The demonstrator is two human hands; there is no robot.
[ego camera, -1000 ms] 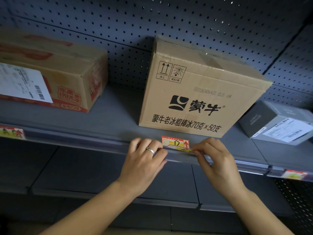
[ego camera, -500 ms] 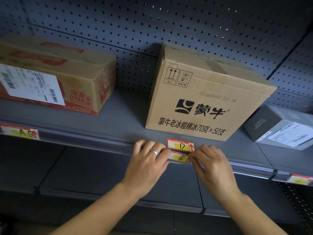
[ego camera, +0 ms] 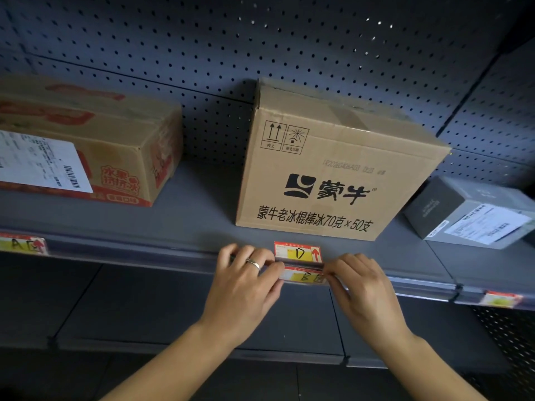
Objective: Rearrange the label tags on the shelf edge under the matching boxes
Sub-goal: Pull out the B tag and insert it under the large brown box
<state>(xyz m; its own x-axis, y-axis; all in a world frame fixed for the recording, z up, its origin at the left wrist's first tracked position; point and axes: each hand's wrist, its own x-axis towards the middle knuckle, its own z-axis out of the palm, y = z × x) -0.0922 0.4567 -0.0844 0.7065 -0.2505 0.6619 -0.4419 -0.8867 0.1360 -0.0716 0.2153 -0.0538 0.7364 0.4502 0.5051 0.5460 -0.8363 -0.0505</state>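
A tall brown carton [ego camera: 333, 175] stands mid-shelf. In front of it a red and yellow tag marked D [ego camera: 298, 252] lies flat on the shelf. Just below, a tag marked B [ego camera: 302, 276] sits in the clear strip of the shelf edge [ego camera: 144, 253]. My left hand [ego camera: 246, 282], with a ring, pinches the B tag's left end. At the tag's right end, my right hand [ego camera: 364, 287] pinches it too. A tag marked A [ego camera: 21, 245] sits in the strip far left, under a flat printed carton [ego camera: 95, 146]. Another tag [ego camera: 500, 299] sits far right.
A grey box [ego camera: 469, 212] with a white shipping label stands at the right of the shelf. Behind the boxes rises a dark pegboard wall [ego camera: 260, 47]. A lower shelf [ego camera: 173, 314] lies beneath my hands.
The view has shifted so the shelf appears further right and lower. The B tag now shows more fully in the strip between my hands, which stay at its two ends.
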